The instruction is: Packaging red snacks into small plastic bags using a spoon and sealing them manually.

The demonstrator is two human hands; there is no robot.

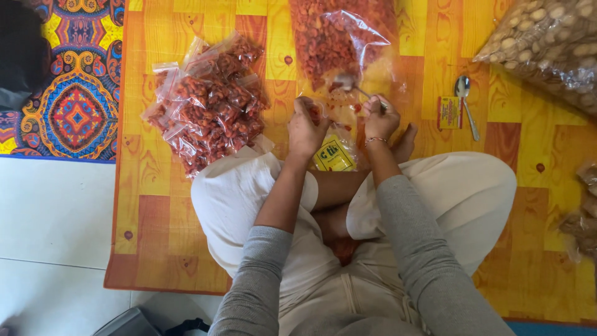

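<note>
Left hand: left hand (306, 129) closed around the top of a small clear pouch (318, 116) with red-orange pieces in it, held just above the lap.
Right hand: right hand (379, 118) clenched on the handle of a metal spoon (349, 84); a thin bracelet at the wrist.
Spoon in use: bowl lies at the mouth of the large open bag (339, 34) of red-orange dried pieces, ahead of the hands.
Filled pouches: heap of small sealed pouches (208, 102) with the same contents, left of the left hand, on the mat.
Yellow packet: yellow packet (334, 155) between the knees, below both hands.
Spare spoon: second spoon (466, 102) lying right of the hands, beside a small red-and-yellow box (449, 112).
Nut bag: clear bag of pale nuts (550, 43), far right corner.
Surface: orange wood-pattern mat (155, 205).
</note>
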